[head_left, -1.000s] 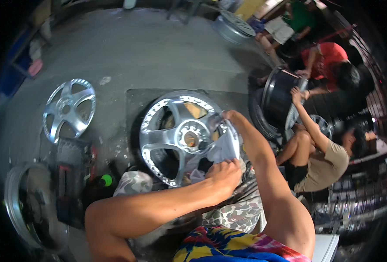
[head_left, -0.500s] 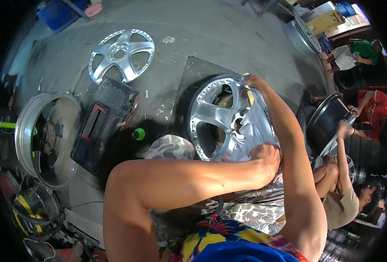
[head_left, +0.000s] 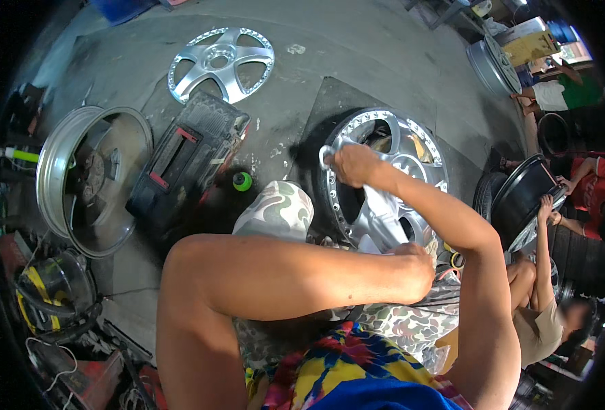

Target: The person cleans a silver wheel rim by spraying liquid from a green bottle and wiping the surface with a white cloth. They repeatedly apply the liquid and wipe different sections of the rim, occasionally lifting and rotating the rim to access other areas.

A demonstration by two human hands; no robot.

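A silver five-spoke wheel face [head_left: 408, 126], with bolts around its rim, lies on a dark round base in front of me. My right hand [head_left: 355, 165] is closed on one end of a pale grey cloth [head_left: 383, 217] at the wheel's left side. From there the cloth runs over the spokes in a narrow, bunched strip. Near the wheel's lower edge, my left hand [head_left: 412, 270] is closed around the cloth's other end. My left fingers are partly hidden behind the hand. Camouflage-patterned trousers [head_left: 275, 208] cover my knee beside the wheel.
Left of me stand a black toolbox [head_left: 190, 150], a green-topped bottle [head_left: 242, 181] and an upright wheel barrel [head_left: 63, 178]. Another silver wheel face [head_left: 237, 65] lies beyond the toolbox. At right, co-workers handle a black rim [head_left: 521, 191]; another wheel [head_left: 490, 68] stands farther back.
My right hand has swung from the wheel's far right edge to its left side, drawing the cloth along. The spread cloth is now a narrow strip. My left hand stays near the lower edge.
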